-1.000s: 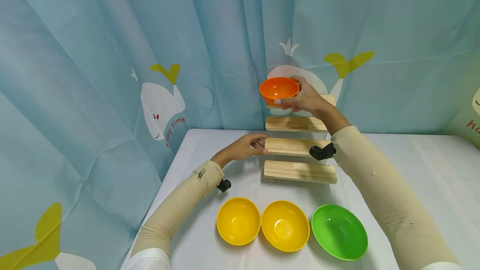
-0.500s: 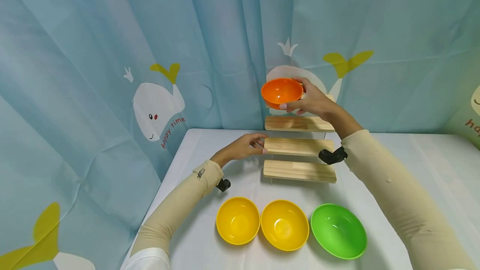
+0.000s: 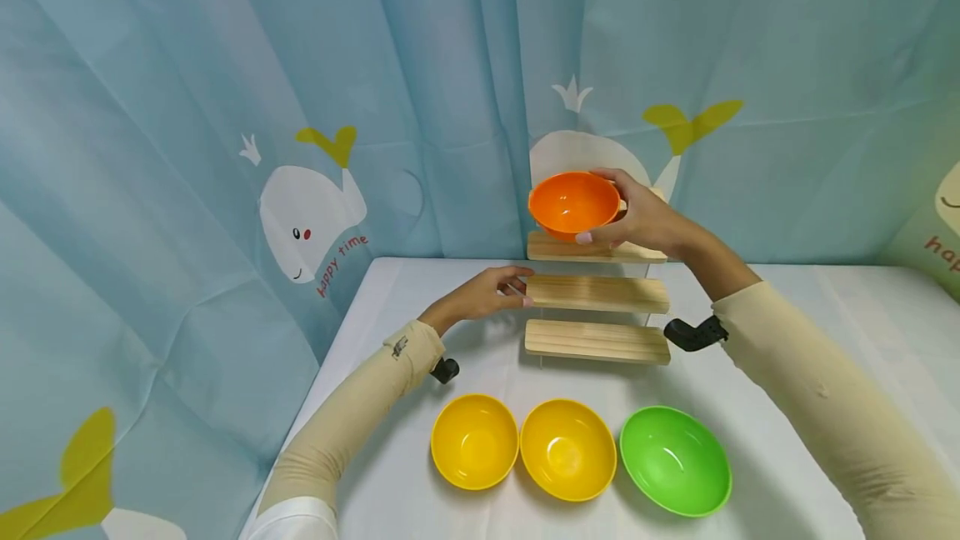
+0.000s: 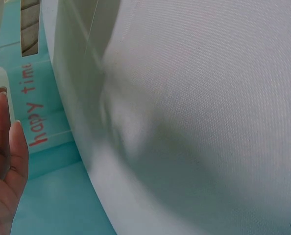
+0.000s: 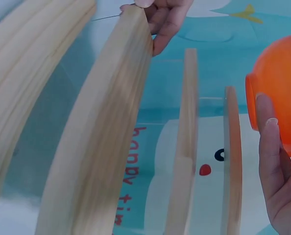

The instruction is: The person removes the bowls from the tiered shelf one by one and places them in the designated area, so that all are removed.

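Observation:
An orange bowl (image 3: pixel 574 205) is in my right hand (image 3: pixel 647 219), thumb at its near side and fingers around its far side. It overlaps the top of a tiered wooden rack (image 3: pixel 597 295) in the head view. In the right wrist view the bowl (image 5: pixel 282 98) is beside the upper slats, the fingers against its underside. My left hand (image 3: pixel 483 294) pinches the left end of the rack's second slat from the bottom. Fingers and thumb straddle that slat (image 5: pixel 101 122) in the right wrist view.
Two yellow bowls (image 3: pixel 475 477) and a green bowl (image 3: pixel 675 465) stand in a row on the white tabletop, in front of the rack. A light blue curtain (image 3: pixel 450 90) printed with whales hangs behind and to the left of the table.
My right hand has brought the orange bowl down and slightly right, away from the top slat and towards me. My left hand keeps its place on the rack.

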A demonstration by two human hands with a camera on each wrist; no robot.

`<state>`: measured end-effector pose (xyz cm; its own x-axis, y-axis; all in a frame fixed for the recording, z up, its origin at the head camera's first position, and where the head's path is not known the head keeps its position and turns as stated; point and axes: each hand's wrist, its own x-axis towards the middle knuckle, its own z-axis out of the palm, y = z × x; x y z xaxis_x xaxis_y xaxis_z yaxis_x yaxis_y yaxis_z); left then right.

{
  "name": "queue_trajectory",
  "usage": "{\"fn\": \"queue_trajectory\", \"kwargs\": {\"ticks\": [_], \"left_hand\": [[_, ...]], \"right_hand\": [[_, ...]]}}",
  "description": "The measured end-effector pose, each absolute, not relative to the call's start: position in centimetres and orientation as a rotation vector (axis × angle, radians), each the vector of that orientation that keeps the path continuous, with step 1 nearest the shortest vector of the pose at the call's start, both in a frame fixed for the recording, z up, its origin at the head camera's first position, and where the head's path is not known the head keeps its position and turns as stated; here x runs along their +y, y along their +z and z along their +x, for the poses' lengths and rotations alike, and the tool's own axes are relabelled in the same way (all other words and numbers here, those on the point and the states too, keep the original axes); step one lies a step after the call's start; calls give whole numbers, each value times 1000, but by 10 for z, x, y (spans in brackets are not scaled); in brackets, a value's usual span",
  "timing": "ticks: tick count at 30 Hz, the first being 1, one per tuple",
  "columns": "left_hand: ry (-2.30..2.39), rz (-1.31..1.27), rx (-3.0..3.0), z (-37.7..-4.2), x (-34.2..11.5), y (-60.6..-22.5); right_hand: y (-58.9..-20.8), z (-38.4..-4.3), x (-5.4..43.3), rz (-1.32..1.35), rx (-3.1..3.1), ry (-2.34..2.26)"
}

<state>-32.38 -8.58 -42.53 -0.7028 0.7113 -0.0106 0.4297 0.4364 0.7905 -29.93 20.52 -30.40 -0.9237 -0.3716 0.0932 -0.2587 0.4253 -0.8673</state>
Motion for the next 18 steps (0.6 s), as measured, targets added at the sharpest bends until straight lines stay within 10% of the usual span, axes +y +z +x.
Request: {"fn": "queue_trajectory", "kwargs": {"ticks": [18], "left_hand": [[1153,994,2366,-325,-84,-427]], "right_hand": [[-317,-273,227,-626,2569,-1500]]}}
